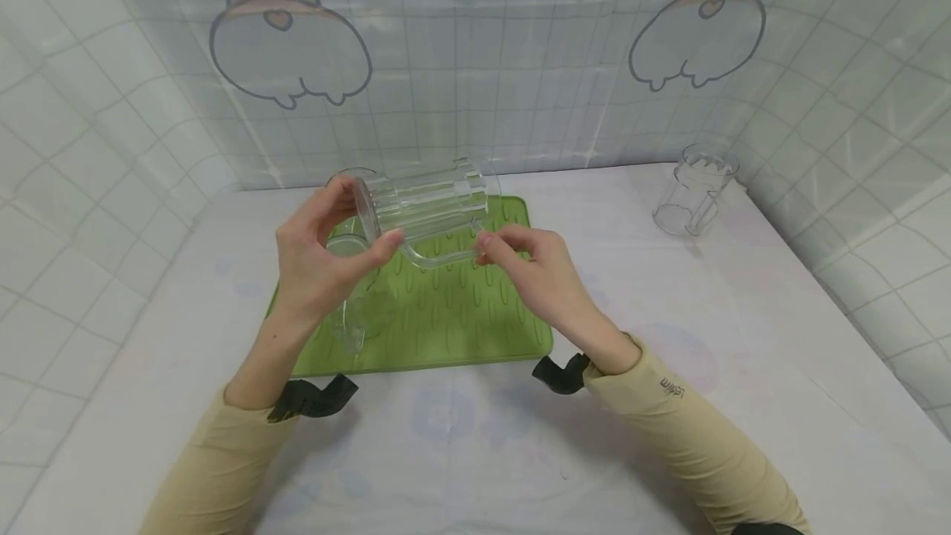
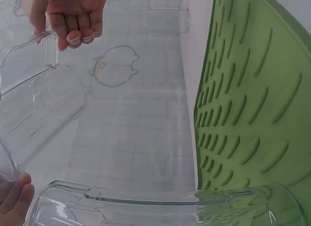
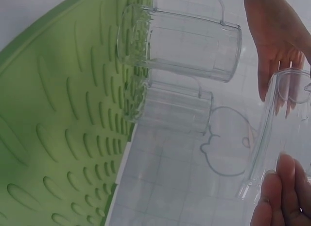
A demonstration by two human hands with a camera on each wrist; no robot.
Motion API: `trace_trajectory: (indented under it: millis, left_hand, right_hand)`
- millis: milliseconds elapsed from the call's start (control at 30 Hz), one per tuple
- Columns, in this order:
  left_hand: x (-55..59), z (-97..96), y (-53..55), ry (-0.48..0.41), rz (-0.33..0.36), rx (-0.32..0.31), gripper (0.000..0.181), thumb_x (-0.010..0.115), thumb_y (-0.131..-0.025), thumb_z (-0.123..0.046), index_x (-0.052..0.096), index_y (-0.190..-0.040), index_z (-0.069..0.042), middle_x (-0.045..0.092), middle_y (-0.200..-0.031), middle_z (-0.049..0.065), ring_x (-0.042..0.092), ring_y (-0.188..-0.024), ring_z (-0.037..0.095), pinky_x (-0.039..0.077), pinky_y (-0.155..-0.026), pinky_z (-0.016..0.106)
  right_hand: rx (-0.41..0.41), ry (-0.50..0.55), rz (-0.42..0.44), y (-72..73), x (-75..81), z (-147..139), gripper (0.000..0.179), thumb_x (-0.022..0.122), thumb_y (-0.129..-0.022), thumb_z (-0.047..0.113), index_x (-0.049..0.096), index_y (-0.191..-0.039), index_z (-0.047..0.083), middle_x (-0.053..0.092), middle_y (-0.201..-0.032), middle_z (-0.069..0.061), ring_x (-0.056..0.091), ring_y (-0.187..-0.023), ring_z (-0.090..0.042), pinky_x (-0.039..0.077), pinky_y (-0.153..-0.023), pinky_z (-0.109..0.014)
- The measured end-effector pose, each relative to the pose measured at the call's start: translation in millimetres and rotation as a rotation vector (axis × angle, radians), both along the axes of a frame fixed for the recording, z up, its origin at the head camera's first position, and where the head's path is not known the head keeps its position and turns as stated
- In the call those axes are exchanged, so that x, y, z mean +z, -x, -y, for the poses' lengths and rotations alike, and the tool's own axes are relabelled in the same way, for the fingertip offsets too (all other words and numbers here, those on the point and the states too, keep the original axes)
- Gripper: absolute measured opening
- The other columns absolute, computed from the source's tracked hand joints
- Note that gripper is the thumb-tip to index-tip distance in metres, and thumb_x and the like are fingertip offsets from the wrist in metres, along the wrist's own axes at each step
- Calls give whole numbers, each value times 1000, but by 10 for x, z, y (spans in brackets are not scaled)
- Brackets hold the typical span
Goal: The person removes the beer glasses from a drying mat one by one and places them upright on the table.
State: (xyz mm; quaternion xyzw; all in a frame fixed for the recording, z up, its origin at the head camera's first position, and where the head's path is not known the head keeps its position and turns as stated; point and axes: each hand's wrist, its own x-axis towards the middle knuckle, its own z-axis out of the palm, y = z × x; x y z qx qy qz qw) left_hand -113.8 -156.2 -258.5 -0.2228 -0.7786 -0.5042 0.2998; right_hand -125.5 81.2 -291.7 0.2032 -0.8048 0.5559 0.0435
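Note:
A clear glass mug [image 1: 427, 203] is held nearly on its side above a green ridged mat [image 1: 461, 337], its base to the left and its handle pointing down. My left hand [image 1: 315, 258] grips it at the base, the thumb along the near side. With thumb and fingers, my right hand [image 1: 537, 264] pinches the handle near the mouth end. Two more clear mugs stand on the mat's left part; the right wrist view shows a nearer mug [image 3: 189, 48] and a farther mug [image 3: 177, 107] side by side. My left hand partly hides them in the head view.
Another clear mug [image 1: 694, 192] stands at the table's back right, near the tiled side wall. A white patterned cloth [image 1: 446, 452] covers the table. Behind it hangs a tile-print sheet [image 1: 475, 64] with cartoon drawings. Black straps [image 1: 315, 396] hang at both wrists.

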Motion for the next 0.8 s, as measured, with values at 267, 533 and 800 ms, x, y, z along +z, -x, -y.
trace_trajectory:
  millis: [267,533,800]
  left_hand:
    - [-20,24,8,45,13,-4,49,79,-67,2,58,-111,7,62,-97,12,62,-94,19,51,-91,28]
    - [-27,27,22,72,20,-23,52,82,-67,-5,60,-114,1,64,-102,13,62,-97,25,49,-93,25]
    - [-16,13,13,81,-8,-38,51,80,-65,3,59,-110,8,65,-100,16,63,-93,21,51,-91,26]
  right_hand:
    - [-30,39,35,-13,36,-17,28,52,-96,33,71,-92,14,70,-85,2,60,-89,-12,45,-78,-34]
    - [-30,172,86,-26,75,-47,31,54,-95,36,71,-98,10,71,-89,-4,63,-92,-14,42,-94,-37]
    - [12,334,155,-23,142,-62,26,58,-92,30,71,-97,7,69,-92,-6,61,-93,-23,36,-102,-39]
